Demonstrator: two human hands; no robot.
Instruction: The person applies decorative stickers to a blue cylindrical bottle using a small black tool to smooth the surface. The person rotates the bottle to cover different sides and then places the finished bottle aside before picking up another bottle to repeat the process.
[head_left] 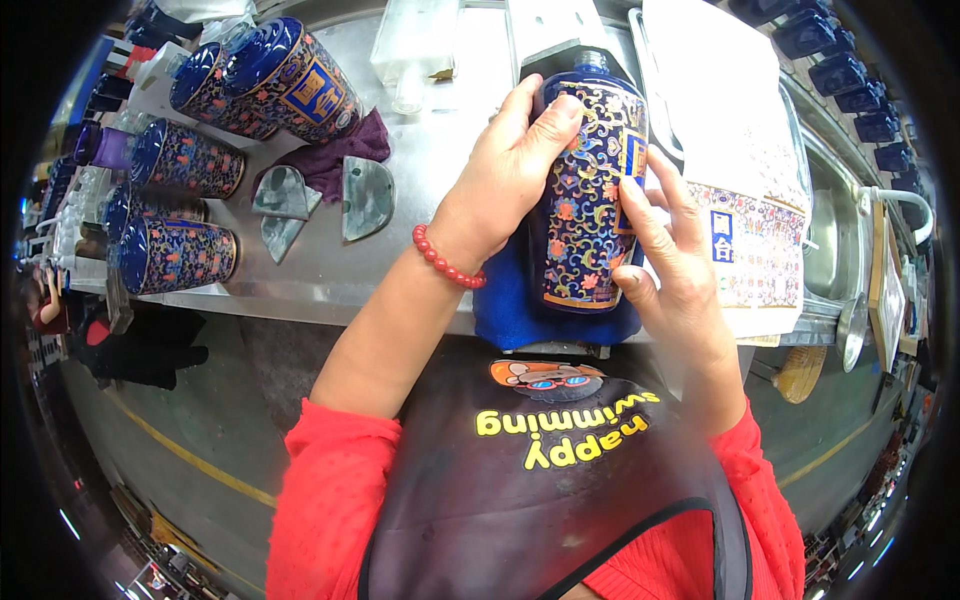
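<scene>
A dark blue bottle [585, 210] with a colourful floral wrap lies tilted in front of me, its clear neck pointing away. My left hand [515, 160] grips it near the shoulder, thumb on top and fingers round the far left side. On the bottle's right side, my right hand [675, 235] rests its fingertips and thumb against the wrap, fingers apart. Under the bottle is a blue cloth [500, 305] at the table's front edge. To the right lies a stack of printed label sheets [755, 245] with the same floral pattern, partly under white paper [715, 90].
Several matching bottles [295, 85] stand at the left on the metal table [420, 160]. Near them are a purple cloth [350, 145] and marbled green scraper-like pieces [368, 198]. A clear container [415, 50] is at the back, a sink [822, 220] at the right.
</scene>
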